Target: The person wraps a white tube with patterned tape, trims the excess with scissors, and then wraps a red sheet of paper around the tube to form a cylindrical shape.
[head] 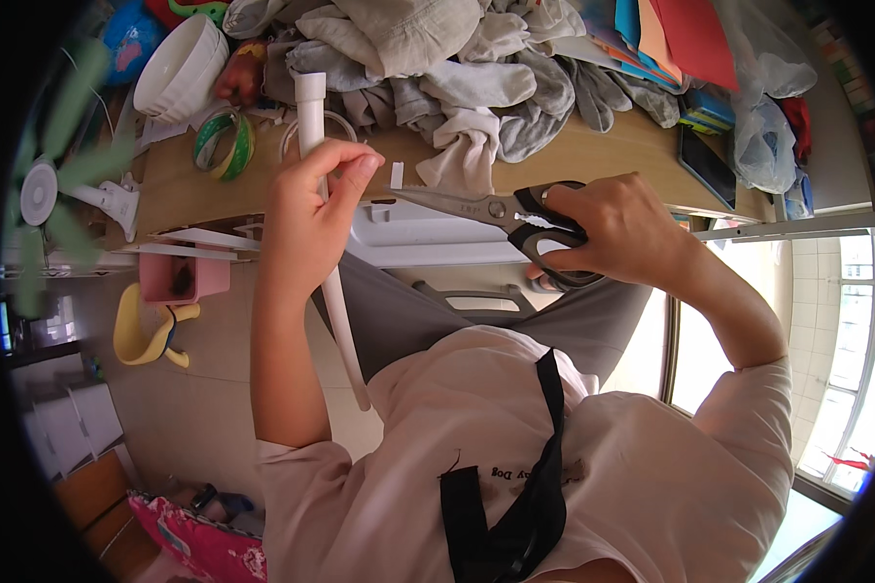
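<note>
My left hand (313,208) is closed around a white plastic pipe (310,116) with a wider collar at its top end. The pipe slants from above the table down beside my left thigh. My left thumb and index fingertip are pinched together; anything tiny between them cannot be made out. Black-handled kitchen scissors (496,209) are in my right hand (616,229), their blades together and pointing left toward my left fingertips. Just beyond the scissor tip, a small white strip (397,175) lies at the edge of the wooden table (379,149).
A heap of grey and beige socks (481,80) covers the table's back. White bowls (182,69), green and yellow tape rolls (224,144) and a turning fan (40,191) are at left. Coloured paper (689,44), a dark phone (706,166) and plastic bags (765,146) lie at right.
</note>
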Demonstrator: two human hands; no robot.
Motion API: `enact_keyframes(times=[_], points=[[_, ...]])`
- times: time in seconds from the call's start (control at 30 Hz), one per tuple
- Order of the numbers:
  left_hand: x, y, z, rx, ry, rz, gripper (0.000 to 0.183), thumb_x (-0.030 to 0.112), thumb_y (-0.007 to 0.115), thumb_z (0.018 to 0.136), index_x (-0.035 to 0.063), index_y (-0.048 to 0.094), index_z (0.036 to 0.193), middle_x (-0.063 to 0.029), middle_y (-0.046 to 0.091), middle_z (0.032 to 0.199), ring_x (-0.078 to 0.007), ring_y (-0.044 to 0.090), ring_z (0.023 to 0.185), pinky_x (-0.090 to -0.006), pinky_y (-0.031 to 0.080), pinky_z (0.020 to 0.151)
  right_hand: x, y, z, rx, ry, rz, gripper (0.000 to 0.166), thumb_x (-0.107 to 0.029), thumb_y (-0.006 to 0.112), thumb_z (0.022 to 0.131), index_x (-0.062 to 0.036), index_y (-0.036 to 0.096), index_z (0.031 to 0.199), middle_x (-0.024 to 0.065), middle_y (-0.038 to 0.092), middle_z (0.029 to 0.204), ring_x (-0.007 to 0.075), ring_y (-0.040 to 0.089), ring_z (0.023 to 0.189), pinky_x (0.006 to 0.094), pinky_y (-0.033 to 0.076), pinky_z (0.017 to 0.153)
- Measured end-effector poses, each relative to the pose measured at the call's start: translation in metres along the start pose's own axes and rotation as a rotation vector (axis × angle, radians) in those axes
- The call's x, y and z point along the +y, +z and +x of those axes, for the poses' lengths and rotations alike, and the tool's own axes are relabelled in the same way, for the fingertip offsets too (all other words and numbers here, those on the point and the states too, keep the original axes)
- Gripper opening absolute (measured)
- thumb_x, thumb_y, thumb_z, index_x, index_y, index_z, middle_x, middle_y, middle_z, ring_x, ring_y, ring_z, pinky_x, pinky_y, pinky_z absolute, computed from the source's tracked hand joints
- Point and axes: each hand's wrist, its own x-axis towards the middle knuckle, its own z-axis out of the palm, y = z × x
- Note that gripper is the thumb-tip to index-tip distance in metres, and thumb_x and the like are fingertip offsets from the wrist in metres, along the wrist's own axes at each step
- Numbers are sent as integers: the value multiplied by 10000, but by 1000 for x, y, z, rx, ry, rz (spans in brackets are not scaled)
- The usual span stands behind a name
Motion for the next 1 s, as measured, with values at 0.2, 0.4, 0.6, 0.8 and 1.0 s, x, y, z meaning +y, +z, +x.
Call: enact_keyframes(times=[0.2,0.4,0.6,0.8,1.0], points=[[-6,1,1,-46,31,14,155,142,681,943,-12,692,939,11,593,754,-48,434,612,-235,352,539,-2,-1,1,-14,-19,-39,488,-537,765,765,-82,643,892,70,545,521,293,598,524,395,461,509],[-5,2,0,-45,57,26,131,109,699,910,-20,682,897,20,542,730,-54,425,601,-234,346,540,-3,-2,1,-33,-32,-60,484,-538,759,769,-91,635,909,69,559,540,288,611,539,396,468,519],[2,2,-3,-69,-68,13,88,62,715,882,-14,671,883,-9,543,911,-83,455,725,-246,394,663,-3,-1,2,-32,-43,-49,484,-528,771,761,-91,634,921,66,572,560,289,618,554,405,469,526],[4,6,-10,21,39,64,77,67,705,906,7,666,937,-20,536,948,-83,464,709,-235,407,680,-5,-3,2,-62,0,-19,554,-553,795,719,-79,637,959,85,588,581,312,627,587,420,466,553],[6,4,-14,151,111,15,83,67,696,926,-6,664,947,2,536,878,-66,470,704,-218,411,674,-10,0,0,-54,0,11,620,-554,813,687,-66,658,1035,82,608,616,313,640,643,416,466,594]])
